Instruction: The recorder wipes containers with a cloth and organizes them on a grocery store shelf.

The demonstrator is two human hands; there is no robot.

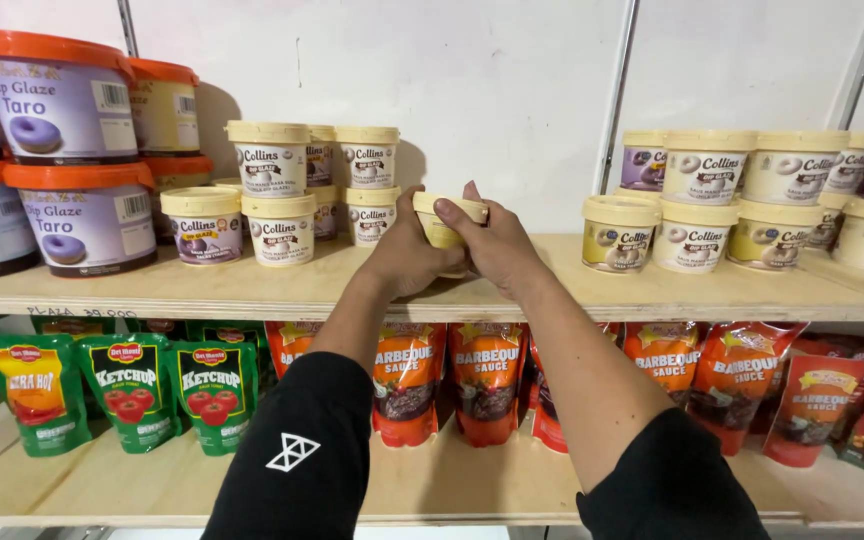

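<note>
At the far left of the upper shelf [252, 290], large orange-lidded tubs [72, 150] are stacked two high; two purple-labelled ones are seen in full, with more cut off by the frame edge or hidden behind. Just beside them, a cluster of small cream-lidded tubs [272, 190] is stacked in two tiers, with about eight counted, some hidden behind the front row. In the open gap at the middle of the shelf, one small cream tub [444, 222] is held tilted, its lid turned toward the camera, just above the shelf board. It is gripped from the left by the left hand [404, 255] and from the right by the right hand [497, 245]; the fingers of both are wrapped closed around it, and the right thumb is laid over the lid rim. Much of the tub is hidden by the hands. To the right, well apart from the hands, a second group of small tubs [697, 200] is stacked in two tiers, with about ten counted. On the lower shelf [132, 480], four green pouches [132, 390] are stood at the left, and about eight orange sauce pouches [487, 380] are ranged to the right, several blocked by the forearms.
</note>
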